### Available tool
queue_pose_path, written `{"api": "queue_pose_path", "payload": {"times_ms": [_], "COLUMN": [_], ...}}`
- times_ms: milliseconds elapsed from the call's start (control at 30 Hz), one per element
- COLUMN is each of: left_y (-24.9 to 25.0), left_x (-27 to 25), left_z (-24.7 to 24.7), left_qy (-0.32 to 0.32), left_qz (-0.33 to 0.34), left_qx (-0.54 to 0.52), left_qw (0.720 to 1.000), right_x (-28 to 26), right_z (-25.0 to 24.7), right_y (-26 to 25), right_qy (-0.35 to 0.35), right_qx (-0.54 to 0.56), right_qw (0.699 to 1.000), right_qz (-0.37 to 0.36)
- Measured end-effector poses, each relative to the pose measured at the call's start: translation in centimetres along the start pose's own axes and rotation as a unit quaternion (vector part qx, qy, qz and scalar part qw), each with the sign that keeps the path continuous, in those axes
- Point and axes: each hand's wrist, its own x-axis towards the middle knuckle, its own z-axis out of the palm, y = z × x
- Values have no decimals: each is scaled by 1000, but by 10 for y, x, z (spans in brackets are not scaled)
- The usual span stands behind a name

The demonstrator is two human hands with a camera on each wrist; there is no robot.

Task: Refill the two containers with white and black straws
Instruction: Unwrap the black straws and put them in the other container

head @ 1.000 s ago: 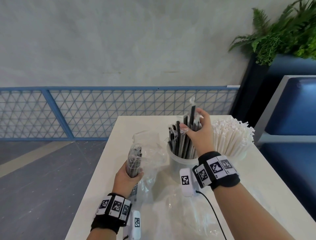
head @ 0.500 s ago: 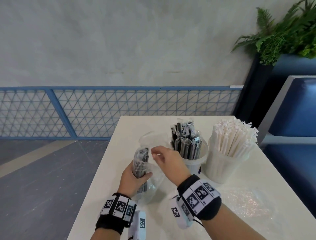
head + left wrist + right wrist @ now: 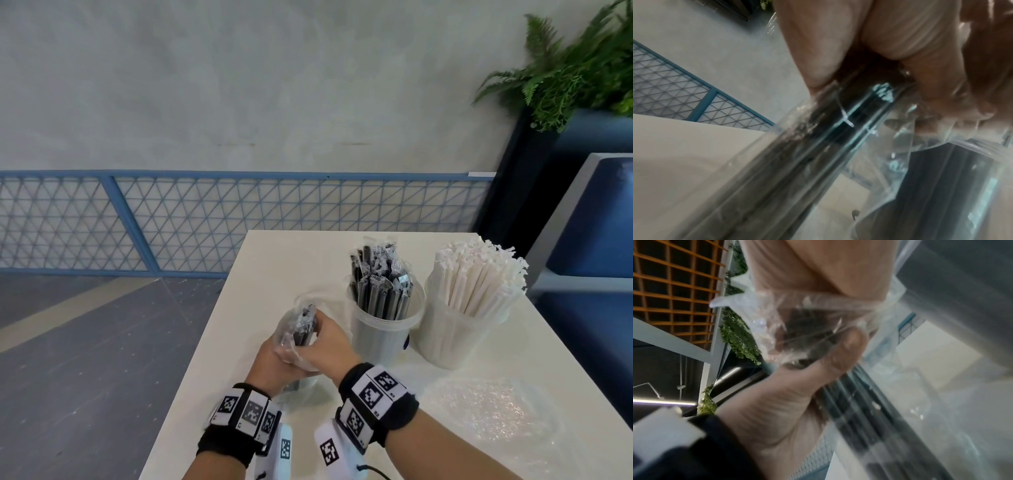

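Head view: left hand (image 3: 270, 363) grips the lower part of a clear plastic bag (image 3: 296, 329) of black wrapped straws (image 3: 303, 327), held upright over the near-left part of the white table (image 3: 291, 260). Right hand (image 3: 329, 346) reaches across to the bag's top; its fingers are curled at the straw ends, but whether they pinch straws or only film cannot be told from this view. Bag bottom is hidden behind both hands. Just right of the hands stands a clear container (image 3: 383, 332) with black straws upright in it; touching or just beside it, farther right, a second container (image 3: 445, 339) packed with white paper-wrapped straws (image 3: 479, 274). An empty crumpled clear bag (image 3: 486, 407) lies on the table to the near right, edges hard to make out.

Left wrist view: blurred. Left-hand fingers (image 3: 818, 48) are wrapped round the bag, with the dark straw bundle (image 3: 818, 138) running diagonally through the frame. At right a dark mass behind clear plastic, probably the black-straw container, cut off by the edge.

Right wrist view: blurred. Right thumb (image 3: 849, 344) and fingers (image 3: 818, 272) pinch crumpled film and dark straw tips at the bag's top; straws continue down-right, out of focus.
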Motion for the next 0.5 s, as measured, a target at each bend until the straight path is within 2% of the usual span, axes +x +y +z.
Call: {"api": "queue_pose_path", "payload": {"times_ms": [100, 200, 367, 500], "left_y": [13, 5, 4, 5], "left_x": [-3, -2, -3, 2], "left_z": [6, 7, 12, 13], "left_qy": [1, 7, -16, 20], "left_qz": [9, -11, -76, -87], "left_qx": [62, -1, 33, -6], "left_qw": [998, 1000, 996, 996], "right_x": [-1, 0, 2, -1], "right_z": [5, 0, -11, -23], "right_y": [-1, -5, -16, -20], "right_qy": [45, 79, 100, 106], "right_qx": [48, 113, 207, 263], "right_qw": [997, 989, 973, 959], "right_qz": [41, 59, 21, -26]}}
